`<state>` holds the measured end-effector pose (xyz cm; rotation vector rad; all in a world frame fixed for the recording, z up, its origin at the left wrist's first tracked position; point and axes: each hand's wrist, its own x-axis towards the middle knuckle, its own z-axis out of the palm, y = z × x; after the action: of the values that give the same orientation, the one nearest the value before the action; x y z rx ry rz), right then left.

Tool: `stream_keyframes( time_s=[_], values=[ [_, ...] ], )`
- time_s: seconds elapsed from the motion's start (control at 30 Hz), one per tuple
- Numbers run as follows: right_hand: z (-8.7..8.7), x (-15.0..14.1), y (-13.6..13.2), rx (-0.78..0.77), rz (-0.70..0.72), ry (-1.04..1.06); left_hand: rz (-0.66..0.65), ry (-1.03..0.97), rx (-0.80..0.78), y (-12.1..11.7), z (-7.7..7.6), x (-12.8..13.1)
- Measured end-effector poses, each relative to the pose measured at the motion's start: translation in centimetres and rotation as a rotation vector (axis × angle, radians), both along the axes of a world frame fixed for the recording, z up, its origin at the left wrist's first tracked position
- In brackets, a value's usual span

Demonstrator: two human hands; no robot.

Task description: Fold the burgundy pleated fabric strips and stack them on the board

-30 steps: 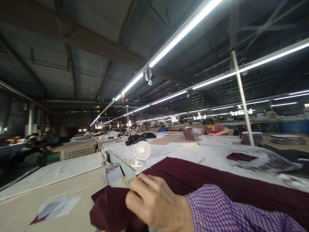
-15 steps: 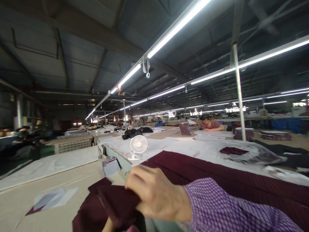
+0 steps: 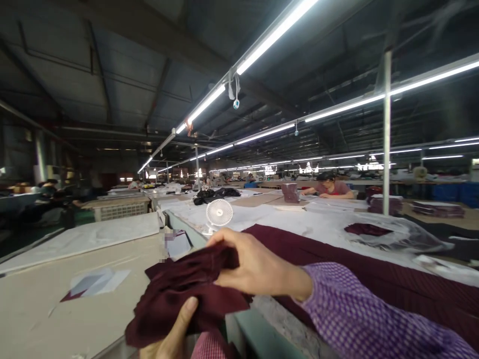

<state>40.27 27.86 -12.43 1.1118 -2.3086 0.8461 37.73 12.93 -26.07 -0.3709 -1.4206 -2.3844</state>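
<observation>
A bunched piece of dark maroon cloth [image 3: 187, 291] is held up in front of me above the table's edge. My right hand [image 3: 258, 267], in a purple checked sleeve, grips its top right side with fingers curled over the fabric. My left hand [image 3: 174, 334] comes up from the bottom edge, thumb pressed on the cloth's lower part; most of that hand is out of frame. A long layer of the same maroon fabric [image 3: 366, 271] lies spread on the table to the right.
A small white fan [image 3: 219, 213] stands on the table behind the cloth. Paper pieces [image 3: 95, 283] lie on the beige table at left. A clear plastic bag with maroon pieces [image 3: 389, 237] sits at right. A metal pole [image 3: 386, 134] rises there. Other people work at far tables.
The maroon cloth has been lifted off the table and bunched up. My right hand rose with it, and my left hand has come into view gripping it from below.
</observation>
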Motion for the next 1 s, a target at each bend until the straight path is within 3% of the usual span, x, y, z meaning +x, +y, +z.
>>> stream_keyframes(
  time_s=[0.07,0.1,0.23,0.3,0.4,0.47,0.53,0.6,0.7,0.77,0.87,0.93,1.0],
  values=[
    [0.7,-0.8,0.4,-0.018,0.164,-0.334,-0.020,-0.049,0.025,-0.2,0.3,-0.1],
    [0.8,-0.9,0.3,-0.008,0.143,-0.356,-0.038,-0.078,0.051,-0.1,0.5,-0.3],
    [-0.4,0.1,-0.9,0.221,-0.203,0.176,-0.004,-0.103,0.229,1.1,1.0,-1.4],
    [-1.0,0.3,-1.1,0.279,-0.233,0.276,0.045,-0.097,0.247,1.2,1.0,-1.7],
    [-0.7,-0.7,-0.4,0.132,-0.150,0.033,-0.004,-0.129,0.233,0.5,0.9,-1.4],
    [-0.2,-1.8,0.1,0.069,0.033,-0.256,-0.103,-0.140,0.267,-0.1,0.8,-1.2],
    [-0.1,-2.5,0.1,0.023,0.132,-0.393,-0.172,-0.157,0.318,-0.3,0.8,-1.1],
    [-0.5,-2.5,-0.4,0.035,-0.004,-0.196,-0.147,-0.156,0.352,0.0,0.9,-1.2],
    [-1.3,-2.0,-1.2,0.182,-0.215,0.191,-0.030,-0.094,0.356,0.4,1.0,-1.4],
    [-1.3,-1.9,-1.1,0.113,-0.188,0.083,-0.018,-0.099,0.360,0.3,1.1,-1.4],
    [-0.2,-2.5,0.0,-0.073,-0.040,-0.287,-0.103,-0.160,0.388,-0.3,1.3,-1.4],
    [0.6,-2.9,0.6,-0.008,0.017,-0.386,-0.110,-0.177,0.395,-0.6,1.4,-1.4],
    [1.1,-3.0,0.9,0.122,-0.045,-0.384,-0.095,-0.188,0.388,-0.6,1.4,-1.3]
  ],
)
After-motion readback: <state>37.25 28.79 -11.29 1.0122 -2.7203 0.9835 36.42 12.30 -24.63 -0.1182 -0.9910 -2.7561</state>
